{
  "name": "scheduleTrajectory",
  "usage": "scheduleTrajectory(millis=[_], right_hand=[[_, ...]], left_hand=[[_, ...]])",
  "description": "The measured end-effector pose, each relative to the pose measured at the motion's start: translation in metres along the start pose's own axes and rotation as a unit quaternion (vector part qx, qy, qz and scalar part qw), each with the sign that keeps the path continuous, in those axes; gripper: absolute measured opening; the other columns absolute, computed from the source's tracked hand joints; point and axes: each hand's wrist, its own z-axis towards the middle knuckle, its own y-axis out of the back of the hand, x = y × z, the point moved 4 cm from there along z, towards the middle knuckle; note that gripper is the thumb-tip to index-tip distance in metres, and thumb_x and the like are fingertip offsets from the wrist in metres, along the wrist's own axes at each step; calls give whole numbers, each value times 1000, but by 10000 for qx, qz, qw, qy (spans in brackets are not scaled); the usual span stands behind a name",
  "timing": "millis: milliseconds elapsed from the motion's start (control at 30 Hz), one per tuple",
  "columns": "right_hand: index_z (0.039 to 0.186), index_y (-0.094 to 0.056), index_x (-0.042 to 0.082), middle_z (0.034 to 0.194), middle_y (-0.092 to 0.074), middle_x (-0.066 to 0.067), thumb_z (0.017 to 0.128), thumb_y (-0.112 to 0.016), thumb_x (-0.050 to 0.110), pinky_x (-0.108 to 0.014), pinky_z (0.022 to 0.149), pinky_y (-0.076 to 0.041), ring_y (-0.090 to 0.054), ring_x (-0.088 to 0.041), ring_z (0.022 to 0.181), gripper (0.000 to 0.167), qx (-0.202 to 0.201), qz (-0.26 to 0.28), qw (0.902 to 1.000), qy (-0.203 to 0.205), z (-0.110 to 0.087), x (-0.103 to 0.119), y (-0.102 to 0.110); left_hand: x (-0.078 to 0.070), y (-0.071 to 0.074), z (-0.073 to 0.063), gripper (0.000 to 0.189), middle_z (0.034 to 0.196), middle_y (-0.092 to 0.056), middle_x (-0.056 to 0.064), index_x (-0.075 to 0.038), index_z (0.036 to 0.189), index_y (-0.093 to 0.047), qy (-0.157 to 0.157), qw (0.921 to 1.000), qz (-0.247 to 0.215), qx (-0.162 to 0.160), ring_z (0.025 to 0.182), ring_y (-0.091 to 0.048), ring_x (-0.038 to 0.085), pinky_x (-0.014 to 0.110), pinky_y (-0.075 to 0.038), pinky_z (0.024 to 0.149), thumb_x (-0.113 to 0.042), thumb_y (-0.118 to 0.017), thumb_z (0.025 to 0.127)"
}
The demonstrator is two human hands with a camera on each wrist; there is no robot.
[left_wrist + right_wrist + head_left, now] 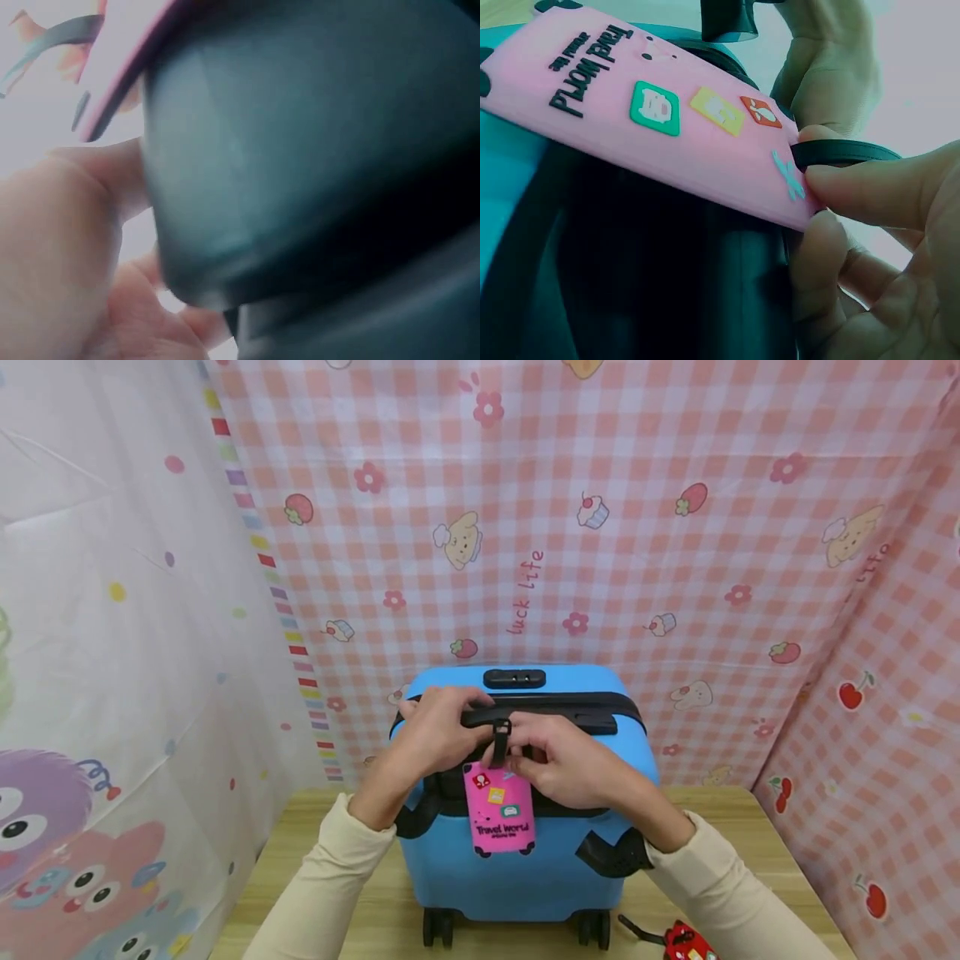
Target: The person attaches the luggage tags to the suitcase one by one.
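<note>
Blue suitcase [525, 852]: lies on a wooden table [750, 835], wheels toward the viewer, black carry handle [555, 717] across its top side.

Pink luggage tag [498, 807]: printed "Travel world", rests on the suitcase face just below the handle; its black strap [500, 739] runs up to the handle.

Left hand [435, 731]: fingers curled over the handle beside the strap. The left wrist view is mostly filled by a blurred dark surface, so the exact hold is hard to make out.

Right hand [570, 768]: thumb and fingers pinch the strap end at the tag's top corner, plain in the right wrist view [870, 187].

Red tag [686, 943]: lies on the table near the right sleeve, cut off by the lower edge.
</note>
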Motion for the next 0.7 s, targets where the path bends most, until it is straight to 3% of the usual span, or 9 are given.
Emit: scheduleTrajectory(millis=[200,367,433,567,700], right_hand=[[77,-64,12,89,-51,0,89,-62,0,-25,55,-46,-49,-9,56,17,61,-215,9997,33,-2,3,0],[73,-60,13,99,-61,2,87,-75,7,-24,61,-51,-58,-7,70,21,-102,-385,9985,377,-1,9,-2],[69,-55,12,94,-62,2,86,-76,7,-22,61,-50,-59,-6,74,28,-345,-505,9964,581,1,9,-3],[75,-64,10,86,-65,3,86,-74,2,-22,62,-49,-58,-6,76,18,-746,-717,9913,810,2,11,-5],[87,-72,9,90,-68,0,87,-72,0,-23,68,-53,-61,-8,83,8,-855,-897,9877,955,3,14,-4]], left_hand=[[-2,-2,-4,38,118,-69,8,-19,128,-66,112,9998,177,44,114,-45,33,54,-22,90,-33,-70,93],[3,-3,-3,40,108,-71,7,-18,127,-67,-48,9999,-21,-119,108,-49,30,51,-26,87,-34,-72,91],[4,-2,-3,41,108,-72,7,-16,126,-67,-162,9997,-144,-130,107,-52,30,50,-29,86,-34,-73,90],[8,1,-3,42,111,-70,8,-18,128,-66,-296,9981,-534,102,103,-59,25,44,-41,89,-35,-73,90],[12,5,-2,44,109,-67,6,-20,128,-64,-236,9950,-871,433,94,-61,21,37,-51,81,-35,-74,88]])
